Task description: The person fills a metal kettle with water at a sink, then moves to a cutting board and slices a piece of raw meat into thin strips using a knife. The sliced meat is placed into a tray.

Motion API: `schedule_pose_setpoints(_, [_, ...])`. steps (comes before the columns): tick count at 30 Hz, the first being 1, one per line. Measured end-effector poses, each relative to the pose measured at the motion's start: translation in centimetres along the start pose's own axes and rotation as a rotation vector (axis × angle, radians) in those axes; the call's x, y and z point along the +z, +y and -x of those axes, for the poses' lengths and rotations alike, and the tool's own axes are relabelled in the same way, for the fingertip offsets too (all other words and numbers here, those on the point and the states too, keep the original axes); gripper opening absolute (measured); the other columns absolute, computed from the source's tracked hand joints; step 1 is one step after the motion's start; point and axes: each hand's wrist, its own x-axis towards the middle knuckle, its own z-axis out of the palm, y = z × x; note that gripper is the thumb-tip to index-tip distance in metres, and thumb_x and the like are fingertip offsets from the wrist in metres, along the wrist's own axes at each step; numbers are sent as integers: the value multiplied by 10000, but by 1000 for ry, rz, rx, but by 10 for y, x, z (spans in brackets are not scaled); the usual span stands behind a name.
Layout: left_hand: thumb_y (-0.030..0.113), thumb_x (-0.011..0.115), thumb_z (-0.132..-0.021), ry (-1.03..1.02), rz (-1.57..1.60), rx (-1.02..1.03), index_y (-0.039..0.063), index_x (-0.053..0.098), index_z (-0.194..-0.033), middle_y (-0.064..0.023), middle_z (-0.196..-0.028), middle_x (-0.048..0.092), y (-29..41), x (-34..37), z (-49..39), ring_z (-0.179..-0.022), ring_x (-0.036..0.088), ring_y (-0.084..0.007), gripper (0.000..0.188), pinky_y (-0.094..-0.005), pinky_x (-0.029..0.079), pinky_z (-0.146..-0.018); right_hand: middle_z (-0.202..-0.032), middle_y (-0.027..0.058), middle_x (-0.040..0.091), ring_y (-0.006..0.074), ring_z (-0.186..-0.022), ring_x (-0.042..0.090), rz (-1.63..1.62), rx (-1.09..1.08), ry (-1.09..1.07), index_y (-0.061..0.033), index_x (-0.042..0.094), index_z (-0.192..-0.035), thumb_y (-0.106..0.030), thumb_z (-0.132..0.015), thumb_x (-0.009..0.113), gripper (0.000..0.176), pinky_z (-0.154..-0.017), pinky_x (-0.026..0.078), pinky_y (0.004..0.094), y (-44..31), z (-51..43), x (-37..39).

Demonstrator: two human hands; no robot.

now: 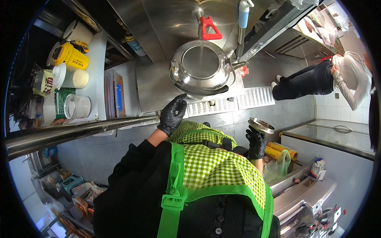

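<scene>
A large stainless steel kettle (200, 67) stands with its top uncovered under a tap with a red handle (210, 29); a stream of water seems to fall into it. The kettle's black handle (202, 90) is folded down on the near side, and its spout points right. My left hand (172, 115), in a black glove, is just below the kettle's near left side, fingers slightly curled and seemingly holding nothing. In my right hand (255, 142), also black-gloved, is a round metal lid (261, 125), held off to the right of the kettle.
Left, a shelf (99, 74) bears a yellow tub (71, 56) and plastic jars, above a steel rail (89, 130). A metal drain grate (212, 107) runs past the kettle. A person (315, 78) stands at the right, near a glass-topped chest freezer (336, 129). A steel post rises behind.
</scene>
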Motion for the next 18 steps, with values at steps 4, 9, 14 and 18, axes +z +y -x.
schedule_pose_setpoints(4, [107,659,-835,60,-137,228,62,663,-1054,-124,-869,682,21,-4,-9,-728,668,-250,224,-339,525,-641,-1186,174,619,309,-952,662,36,-68,8,-40,436,-1331,-212,-860,643,543,-735,545,337,5,12,1])
schedule_pose_setpoints(9, [141,708,-784,62,-371,516,116,653,-1122,-94,-807,661,52,-19,-26,-623,621,-247,343,-341,496,-559,-1197,186,616,311,-966,659,44,-56,77,-45,432,-1340,-221,-856,644,556,-745,540,343,9,24,-3])
schedule_pose_setpoints(14, [266,713,-794,40,-556,518,188,610,-1224,-90,-821,689,84,-14,-46,-597,641,-256,449,-346,512,-546,-1198,185,616,299,-973,657,1,-31,92,-52,436,-1341,-236,-863,642,552,-751,536,342,13,26,-4])
schedule_pose_setpoints(18, [311,684,-815,-85,-639,382,253,591,-1250,-88,-761,679,95,-10,-50,-582,644,-264,448,-376,514,-532,-1194,175,621,288,-974,653,-32,-19,41,-59,442,-1340,-243,-871,631,538,-762,530,341,16,21,-3])
